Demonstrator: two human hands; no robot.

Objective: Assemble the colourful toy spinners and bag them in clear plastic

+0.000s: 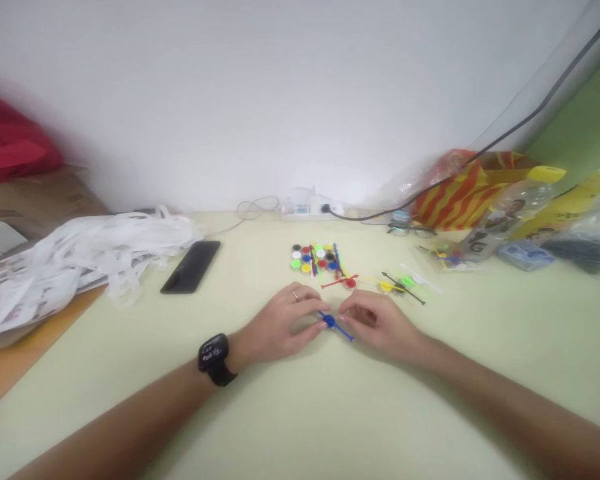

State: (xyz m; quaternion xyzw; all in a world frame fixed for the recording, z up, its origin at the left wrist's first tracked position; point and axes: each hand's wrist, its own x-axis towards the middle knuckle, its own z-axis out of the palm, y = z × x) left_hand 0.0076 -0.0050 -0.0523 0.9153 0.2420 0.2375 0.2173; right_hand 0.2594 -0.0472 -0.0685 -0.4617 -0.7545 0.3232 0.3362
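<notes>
A blue plastic spinner arrow (330, 322) with a round hub lies slantwise between my hands, just above or on the table. My left hand (293, 321) has its thumb and forefinger closed at the hub and the upper end of the arrow. A ring and a black watch (214, 357) are on that arm. Close by the hub on the other side, my right hand (375, 321) is curled, thumb and forefinger tips almost together; whatever they pinch is too small to make out. Beyond my hands lie a red spinner arrow (350, 283), a yellow one (386, 287) and a black one (413, 293).
Several coloured discs (306, 259) and loose arrows sit in rows behind. A black phone (191, 267) and white bags (105, 250) are at left. A power strip (310, 210) stands by the wall; a bottle (500, 217) and striped bag (460, 193) are at right.
</notes>
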